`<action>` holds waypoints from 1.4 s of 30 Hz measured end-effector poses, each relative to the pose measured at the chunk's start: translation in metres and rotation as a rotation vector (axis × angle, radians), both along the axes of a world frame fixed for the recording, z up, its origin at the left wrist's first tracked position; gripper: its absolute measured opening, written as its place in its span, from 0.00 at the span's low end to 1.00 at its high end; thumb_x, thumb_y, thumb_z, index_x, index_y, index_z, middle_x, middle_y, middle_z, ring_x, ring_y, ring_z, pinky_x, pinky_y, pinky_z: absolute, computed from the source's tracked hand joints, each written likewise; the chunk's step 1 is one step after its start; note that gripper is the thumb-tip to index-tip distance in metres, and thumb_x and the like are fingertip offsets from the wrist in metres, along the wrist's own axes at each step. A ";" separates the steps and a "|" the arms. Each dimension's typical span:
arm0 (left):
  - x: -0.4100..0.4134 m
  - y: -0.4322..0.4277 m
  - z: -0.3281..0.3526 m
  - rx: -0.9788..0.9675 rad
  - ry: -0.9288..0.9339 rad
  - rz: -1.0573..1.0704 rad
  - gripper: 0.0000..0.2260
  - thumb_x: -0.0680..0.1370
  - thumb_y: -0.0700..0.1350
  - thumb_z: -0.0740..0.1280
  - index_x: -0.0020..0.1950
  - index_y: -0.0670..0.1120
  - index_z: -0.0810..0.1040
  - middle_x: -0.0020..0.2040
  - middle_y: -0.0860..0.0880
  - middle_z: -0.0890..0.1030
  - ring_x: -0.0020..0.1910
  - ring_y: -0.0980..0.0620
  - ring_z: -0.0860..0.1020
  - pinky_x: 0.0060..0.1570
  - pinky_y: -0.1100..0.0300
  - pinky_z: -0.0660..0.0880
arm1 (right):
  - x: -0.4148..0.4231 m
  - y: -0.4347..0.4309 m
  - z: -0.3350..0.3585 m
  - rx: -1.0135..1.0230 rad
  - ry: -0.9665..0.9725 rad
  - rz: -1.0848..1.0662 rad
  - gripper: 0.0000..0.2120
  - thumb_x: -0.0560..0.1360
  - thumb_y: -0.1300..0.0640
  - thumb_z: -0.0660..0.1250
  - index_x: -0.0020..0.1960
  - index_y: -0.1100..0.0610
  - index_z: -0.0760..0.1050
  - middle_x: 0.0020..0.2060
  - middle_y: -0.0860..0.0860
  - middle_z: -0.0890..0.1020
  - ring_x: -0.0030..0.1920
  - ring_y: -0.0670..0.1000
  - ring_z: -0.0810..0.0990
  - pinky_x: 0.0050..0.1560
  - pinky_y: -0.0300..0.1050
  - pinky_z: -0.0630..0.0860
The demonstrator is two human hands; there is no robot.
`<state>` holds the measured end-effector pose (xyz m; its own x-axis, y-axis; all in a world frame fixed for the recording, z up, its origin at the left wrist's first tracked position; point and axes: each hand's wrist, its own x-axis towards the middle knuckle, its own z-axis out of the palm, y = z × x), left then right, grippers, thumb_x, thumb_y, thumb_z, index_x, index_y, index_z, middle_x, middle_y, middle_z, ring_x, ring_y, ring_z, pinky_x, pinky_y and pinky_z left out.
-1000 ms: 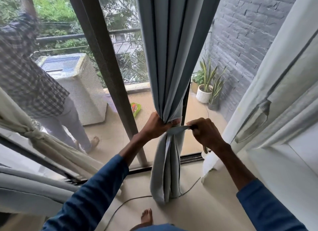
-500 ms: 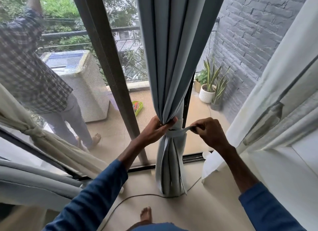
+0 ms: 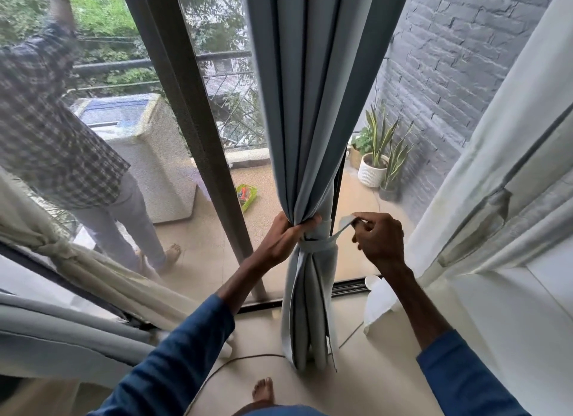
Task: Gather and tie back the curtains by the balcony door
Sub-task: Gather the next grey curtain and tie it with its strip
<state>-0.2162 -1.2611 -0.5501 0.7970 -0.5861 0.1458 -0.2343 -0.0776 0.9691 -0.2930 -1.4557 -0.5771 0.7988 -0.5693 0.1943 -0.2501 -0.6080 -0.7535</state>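
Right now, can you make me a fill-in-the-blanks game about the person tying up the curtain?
1. The left hand squeezes the gathered ____ curtain.
2. The right hand pulls the end of the tie-back band, which is wrapped ____ the curtain.
3. Out on the balcony, a snake plant grows in a ____ pot.
4. The wall behind the plant is built of ____.

Missing words: grey; around; white; bricks

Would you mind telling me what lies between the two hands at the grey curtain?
In the head view, the gathered curtain and the tie-back strap lie between the left hand and right hand.
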 end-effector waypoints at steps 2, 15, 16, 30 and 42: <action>0.001 0.000 -0.002 0.002 0.006 0.010 0.10 0.77 0.44 0.68 0.58 0.49 0.83 0.55 0.47 0.84 0.57 0.49 0.81 0.60 0.43 0.77 | 0.006 -0.004 -0.006 0.213 -0.028 0.032 0.10 0.74 0.59 0.68 0.51 0.53 0.86 0.37 0.49 0.88 0.35 0.48 0.87 0.47 0.55 0.85; 0.001 0.001 -0.010 -0.013 0.044 0.064 0.13 0.74 0.43 0.70 0.58 0.42 0.83 0.56 0.41 0.84 0.57 0.50 0.81 0.61 0.45 0.76 | 0.018 0.000 0.004 0.782 -0.172 -0.019 0.09 0.75 0.59 0.74 0.53 0.61 0.86 0.46 0.53 0.88 0.47 0.55 0.87 0.48 0.52 0.85; 0.001 0.001 -0.011 -0.011 0.043 0.068 0.13 0.74 0.44 0.70 0.58 0.43 0.83 0.56 0.43 0.84 0.59 0.49 0.80 0.62 0.45 0.76 | 0.019 0.001 0.003 0.765 -0.179 -0.051 0.09 0.74 0.59 0.75 0.53 0.61 0.86 0.45 0.52 0.88 0.47 0.55 0.88 0.47 0.52 0.85; 0.000 0.004 -0.015 0.055 0.013 0.087 0.15 0.73 0.48 0.71 0.58 0.44 0.82 0.56 0.44 0.83 0.60 0.45 0.79 0.60 0.42 0.76 | 0.023 0.009 0.004 0.589 -0.217 -0.157 0.10 0.71 0.64 0.76 0.52 0.59 0.85 0.45 0.57 0.87 0.40 0.52 0.87 0.38 0.54 0.86; 0.001 0.005 -0.018 0.094 0.002 0.028 0.15 0.74 0.48 0.68 0.54 0.39 0.80 0.48 0.50 0.80 0.51 0.54 0.76 0.57 0.41 0.75 | 0.029 0.012 0.006 0.535 -0.209 -0.181 0.27 0.65 0.56 0.80 0.63 0.60 0.79 0.48 0.57 0.88 0.45 0.51 0.87 0.44 0.59 0.85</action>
